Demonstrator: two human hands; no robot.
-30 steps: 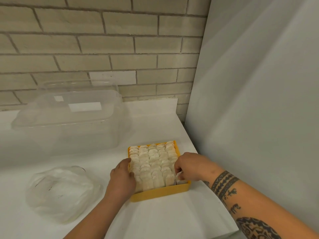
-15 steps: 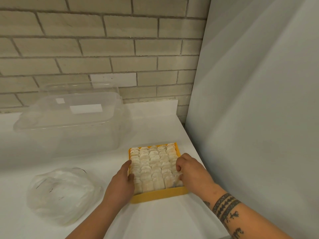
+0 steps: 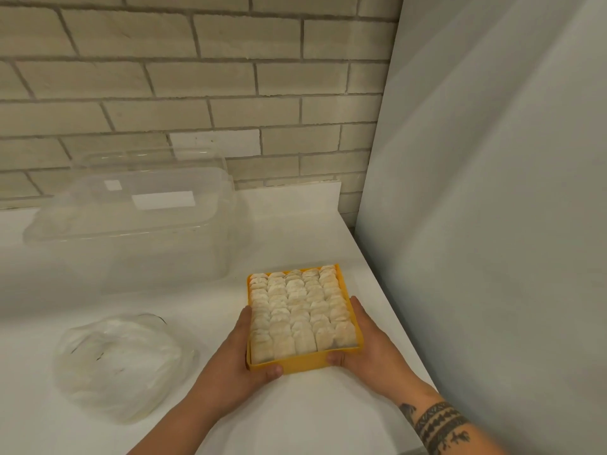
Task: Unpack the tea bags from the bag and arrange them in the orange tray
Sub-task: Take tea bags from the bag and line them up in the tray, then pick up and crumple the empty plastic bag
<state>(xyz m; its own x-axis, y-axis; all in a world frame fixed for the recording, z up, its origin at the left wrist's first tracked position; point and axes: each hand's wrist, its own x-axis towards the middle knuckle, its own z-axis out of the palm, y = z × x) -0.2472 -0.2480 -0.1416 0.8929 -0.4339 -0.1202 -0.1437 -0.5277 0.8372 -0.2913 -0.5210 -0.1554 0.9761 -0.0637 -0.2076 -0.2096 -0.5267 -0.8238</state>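
two hands are clamping the orange tray [image 3: 297, 365]: the left hand [image 3: 235, 364] is wrapping its near left corner, thumb on the front wall, and the right hand [image 3: 369, 344] is gripping the near right corner likewise. tea bags [image 3: 295, 310] are filling the tray in five packed columns, so arranging is looking finished and the step in hand is probably squaring or lifting the full tray. whether it is sitting on the desk [image 3: 312, 418] or just clear of it is not showing. its long axis is running away from the person toward the brick wall [image 3: 197, 77], with the short front wall facing them. the next move is calling for a level, even hold. the plastic bag [image 3: 121, 366] is lying well apart, leftward.
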